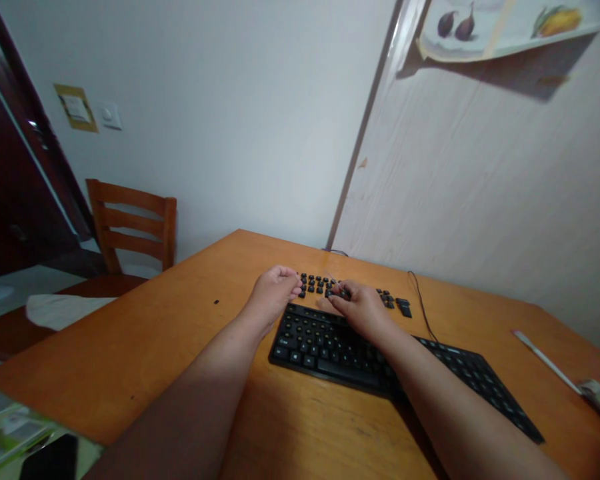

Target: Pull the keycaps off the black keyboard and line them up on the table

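Observation:
A black keyboard (325, 365) lies on the wooden table below both hands. Keycaps are off in its upper left part, where small bare key posts show; lower rows still carry caps. Behind it, loose black keycaps (311, 289) stand in rows. My left hand (276, 288) hovers at the left end of these rows, fingers pinched; whatever they hold is hidden. Over the keyboard's back edge is my right hand (364, 308), its fingers closed near the keycaps. A thin pale sliver (333, 278) shows at its fingertips, too small to name.
Larger loose keycaps (404, 307) lie right of the right hand, near a black cable (422, 300). One small black piece (217, 302) sits apart on the left of the table (180, 353). A white-handled brush-like tool (547, 361) rests at right. A wooden chair (135, 227) stands beyond.

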Demonstrator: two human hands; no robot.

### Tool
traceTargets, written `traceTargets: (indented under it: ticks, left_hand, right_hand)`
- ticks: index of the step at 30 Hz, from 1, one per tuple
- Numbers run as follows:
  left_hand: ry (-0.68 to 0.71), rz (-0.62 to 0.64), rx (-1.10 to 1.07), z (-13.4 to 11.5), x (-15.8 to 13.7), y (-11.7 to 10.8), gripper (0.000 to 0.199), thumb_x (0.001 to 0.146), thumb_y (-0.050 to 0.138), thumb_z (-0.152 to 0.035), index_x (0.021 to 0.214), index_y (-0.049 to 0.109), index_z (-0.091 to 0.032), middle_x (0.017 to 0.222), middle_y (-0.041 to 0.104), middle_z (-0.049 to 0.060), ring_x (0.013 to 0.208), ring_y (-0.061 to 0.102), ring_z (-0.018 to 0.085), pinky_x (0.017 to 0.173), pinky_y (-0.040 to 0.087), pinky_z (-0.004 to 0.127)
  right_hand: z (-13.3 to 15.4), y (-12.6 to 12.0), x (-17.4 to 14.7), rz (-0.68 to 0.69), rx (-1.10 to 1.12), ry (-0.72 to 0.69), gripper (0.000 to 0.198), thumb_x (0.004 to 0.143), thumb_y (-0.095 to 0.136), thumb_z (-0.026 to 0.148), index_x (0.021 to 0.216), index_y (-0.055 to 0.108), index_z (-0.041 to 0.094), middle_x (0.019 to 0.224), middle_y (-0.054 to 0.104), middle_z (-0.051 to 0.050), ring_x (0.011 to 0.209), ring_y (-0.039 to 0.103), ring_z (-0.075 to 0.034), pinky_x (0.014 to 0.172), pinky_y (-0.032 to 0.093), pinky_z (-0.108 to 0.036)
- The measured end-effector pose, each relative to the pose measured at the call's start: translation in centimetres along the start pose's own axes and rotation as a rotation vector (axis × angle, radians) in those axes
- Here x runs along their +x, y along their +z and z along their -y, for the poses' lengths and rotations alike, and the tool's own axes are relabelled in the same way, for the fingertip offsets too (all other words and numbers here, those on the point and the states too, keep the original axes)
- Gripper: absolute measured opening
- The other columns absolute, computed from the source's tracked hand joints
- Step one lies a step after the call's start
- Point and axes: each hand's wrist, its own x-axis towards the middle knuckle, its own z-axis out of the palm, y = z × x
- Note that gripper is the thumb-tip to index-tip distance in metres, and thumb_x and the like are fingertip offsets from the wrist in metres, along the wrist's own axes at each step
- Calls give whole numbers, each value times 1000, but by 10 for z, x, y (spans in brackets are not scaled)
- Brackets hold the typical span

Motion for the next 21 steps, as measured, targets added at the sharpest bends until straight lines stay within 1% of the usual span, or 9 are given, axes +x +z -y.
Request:
traceTargets:
  ticks: [3,8,13,21]
  left_hand:
    - [-1,-44,32,-2,-1,0,17,76,63,-26,89,60,-15,82,69,6,68,62,11,63,47,22]
    - [0,-66,72,-3,-2,0,16,76,60,-28,86,61,-16,82,69,6,69,62,11,63,46,22]
    - [-14,-101,62,-2,1,-2,17,73,61,-27,86,60,-16,82,70,6,66,62,11,61,44,22]
    - [-14,-98,51,-3,1,-3,16,73,62,-27,84,61,-16,83,70,7,65,61,11,60,44,21]
  right_hand:
    - [-1,4,5,57,-45,20,14,79,63,32,84,70,22,77,71,-3,70,61,-19,62,37,-27]
    - [-1,16,17,137,-110,46,13,78,65,32,85,72,23,79,72,-3,74,63,-20,62,38,-27]
    - [0,27,30,156,-137,73,12,75,67,30,84,73,25,75,71,-2,69,62,-19,59,37,-26]
    - [6,39,40,182,-161,97,10,74,67,30,82,72,25,75,70,-2,67,61,-18,56,35,-25]
